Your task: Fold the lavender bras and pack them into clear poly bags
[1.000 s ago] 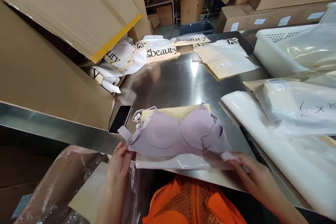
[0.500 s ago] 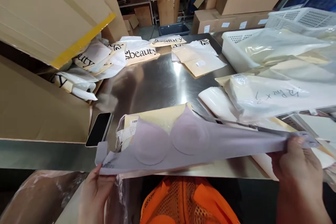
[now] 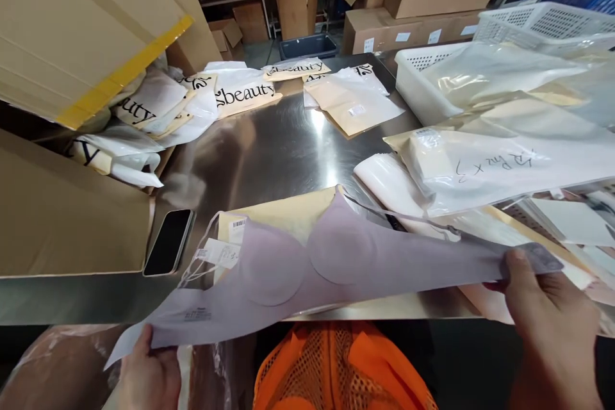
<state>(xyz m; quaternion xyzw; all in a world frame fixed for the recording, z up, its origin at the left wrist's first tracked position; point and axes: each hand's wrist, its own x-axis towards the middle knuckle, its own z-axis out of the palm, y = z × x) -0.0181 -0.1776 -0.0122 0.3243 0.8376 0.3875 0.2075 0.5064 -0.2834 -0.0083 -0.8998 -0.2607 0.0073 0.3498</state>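
A pale lilac bra [image 3: 343, 246] is stretched out sideways along the front of the metal table, cups facing up. My left hand [image 3: 151, 368] pinches its left band, thumb on top, close to the printed label text. At the other end, my right hand [image 3: 545, 307] grips the right band near its tip. A white hang tag [image 3: 221, 252] dangles by the left strap. Beneath the bra lies a yellowish plastic bag [image 3: 283, 214] with a barcode sticker, partly covered by the cups.
A phone [image 3: 168, 242] lies left of the bra, beside a big cardboard box [image 3: 72, 205]. Printed bags [image 3: 245, 93] are spread at the back of the metal table [image 3: 269, 154]. On the right are stacked plastic packages [image 3: 519, 160] and a white basket [image 3: 408, 80].
My left hand has moved left and down, drawing the left band out flatter, so its folded end is now spread. The hang tag shows more fully. The view has shifted slightly.
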